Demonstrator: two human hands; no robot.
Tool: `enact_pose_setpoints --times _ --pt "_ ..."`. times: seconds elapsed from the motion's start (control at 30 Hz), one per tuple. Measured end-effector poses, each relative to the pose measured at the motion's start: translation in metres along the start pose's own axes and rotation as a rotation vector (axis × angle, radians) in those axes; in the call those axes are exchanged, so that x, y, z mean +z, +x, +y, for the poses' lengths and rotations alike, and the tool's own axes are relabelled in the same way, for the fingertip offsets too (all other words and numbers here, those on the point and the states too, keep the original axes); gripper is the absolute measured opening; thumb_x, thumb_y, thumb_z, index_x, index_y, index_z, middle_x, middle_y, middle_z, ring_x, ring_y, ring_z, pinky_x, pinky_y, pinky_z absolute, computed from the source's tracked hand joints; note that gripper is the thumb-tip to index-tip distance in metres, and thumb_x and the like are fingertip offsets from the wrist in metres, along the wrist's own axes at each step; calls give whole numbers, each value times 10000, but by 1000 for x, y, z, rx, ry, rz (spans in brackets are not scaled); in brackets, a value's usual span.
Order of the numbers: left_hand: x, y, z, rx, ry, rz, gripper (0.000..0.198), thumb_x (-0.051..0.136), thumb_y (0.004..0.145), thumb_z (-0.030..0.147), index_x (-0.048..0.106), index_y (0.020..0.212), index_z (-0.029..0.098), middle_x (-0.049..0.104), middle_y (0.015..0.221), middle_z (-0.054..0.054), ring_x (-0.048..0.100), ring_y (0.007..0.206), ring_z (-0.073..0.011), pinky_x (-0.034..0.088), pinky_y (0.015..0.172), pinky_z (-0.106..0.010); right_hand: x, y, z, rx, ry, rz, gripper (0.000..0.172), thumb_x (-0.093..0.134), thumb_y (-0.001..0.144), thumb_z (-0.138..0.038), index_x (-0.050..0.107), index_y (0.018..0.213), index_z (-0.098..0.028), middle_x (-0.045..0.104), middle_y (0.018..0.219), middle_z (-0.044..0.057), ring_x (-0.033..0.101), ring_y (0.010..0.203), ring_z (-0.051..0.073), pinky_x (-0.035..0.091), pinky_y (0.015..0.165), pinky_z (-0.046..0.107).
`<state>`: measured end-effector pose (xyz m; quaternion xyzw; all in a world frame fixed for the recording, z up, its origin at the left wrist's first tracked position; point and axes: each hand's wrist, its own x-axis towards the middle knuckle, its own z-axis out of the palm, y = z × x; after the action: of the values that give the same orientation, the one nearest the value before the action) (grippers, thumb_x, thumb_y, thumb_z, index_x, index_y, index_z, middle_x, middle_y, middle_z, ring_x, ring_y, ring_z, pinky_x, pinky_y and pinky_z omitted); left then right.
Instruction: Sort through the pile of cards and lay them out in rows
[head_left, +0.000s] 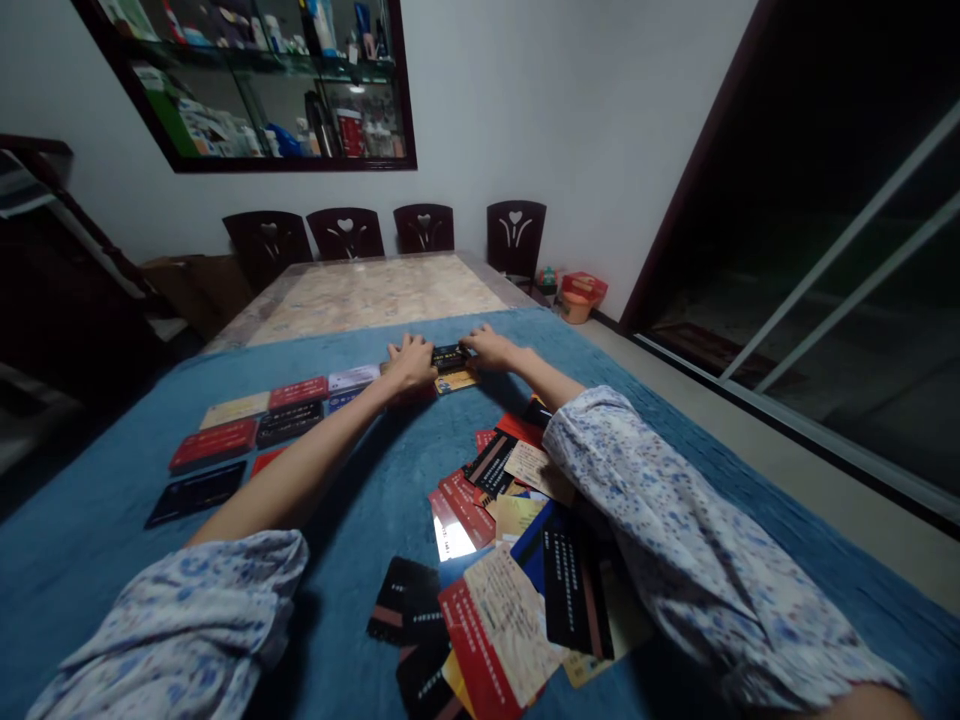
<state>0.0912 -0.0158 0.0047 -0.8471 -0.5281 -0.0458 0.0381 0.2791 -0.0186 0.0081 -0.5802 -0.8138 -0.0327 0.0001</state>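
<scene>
Both arms reach out over the blue cloth. A black card (450,357) lies between my two hands, just behind a yellow card (456,381). My left hand (410,363) has its fingers curled down at the black card's left edge. At the card's right edge are the bent fingers of my right hand (489,349). Rows of cards, among them a red card (214,444) and a dark blue card (196,494), lie left of my left forearm. A loose heap of cards, with a red and cream card (499,630) near the front, spreads beneath my right forearm.
The blue cloth (367,500) covers the near part of the table; a patterned surface (390,290) shows beyond it. Dark chairs, one of them at the right (516,237), stand behind the table. A red bag (585,288) is on the floor to the right.
</scene>
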Motion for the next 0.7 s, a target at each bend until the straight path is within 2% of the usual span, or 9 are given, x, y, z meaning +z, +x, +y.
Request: enact_pose_setpoints --times 0.33,0.53,0.7 --pt "11 20 -7 -29 13 -67 447 527 808 236 679 1227 196 588 1337 -188 429 1316 -393 404 1020 -596 2 11 -3 39 -8 -51 442 575 920 -286 645 1355 -244 642 1358 142 492 1293 337 480 886 372" --pt "12 26 -8 -42 1 -112 428 538 760 215 727 1144 199 639 1293 -181 444 1288 -413 411 994 -616 5 15 -3 33 10 -59 459 558 907 -224 670 1350 -272 695 1311 119 566 1259 310 492 897 355" --pt "10 27 -8 -43 -34 -141 411 557 727 204 748 1091 183 645 1282 -195 446 1290 -428 393 1008 -638 5 17 0 40 65 -67 475 576 888 -205 678 1345 -284 726 1264 97 657 1150 262 505 857 298"
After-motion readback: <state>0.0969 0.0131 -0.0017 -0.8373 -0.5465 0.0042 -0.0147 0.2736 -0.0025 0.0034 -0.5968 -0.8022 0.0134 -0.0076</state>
